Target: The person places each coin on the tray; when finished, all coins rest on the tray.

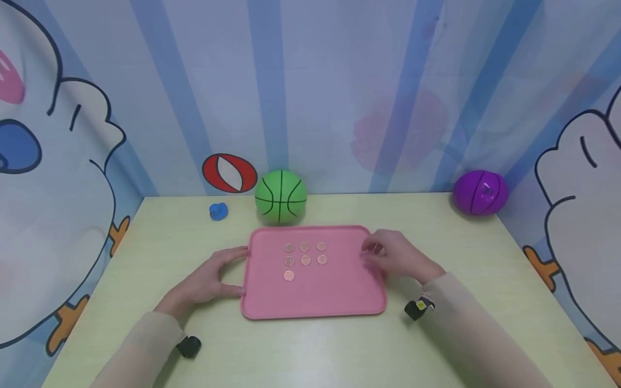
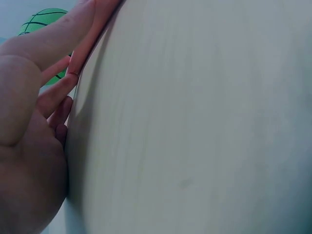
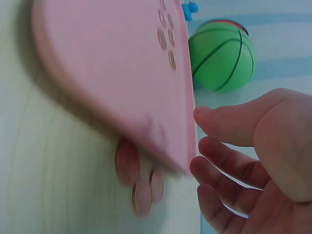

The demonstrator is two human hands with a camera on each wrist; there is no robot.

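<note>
On the pink tray (image 1: pixel 349 291) lie several small round copper-coloured coins (image 1: pixel 305 260), set in rows left of its middle. My left hand (image 1: pixel 206 280) rests at the tray's left edge, thumb and fingers spread apart against the rim. Over the right edge hovers my right hand (image 1: pixel 395 253), fingers loosely bent. The right wrist view shows a gap between thumb and fingertips, with nothing held. Below that hand, beside the tray's rim, several blurred coin-like discs (image 3: pixel 127 161) sit on the table; the hand hides them in the head view.
A green ball (image 1: pixel 281 196) stands just behind the tray, with a small blue duck-shaped toy (image 1: pixel 219 211) to its left. At the table's back right corner is a purple ball (image 1: pixel 480 193). A printed curtain (image 1: pixel 320 97) hangs behind the pale table (image 1: pixel 310 350).
</note>
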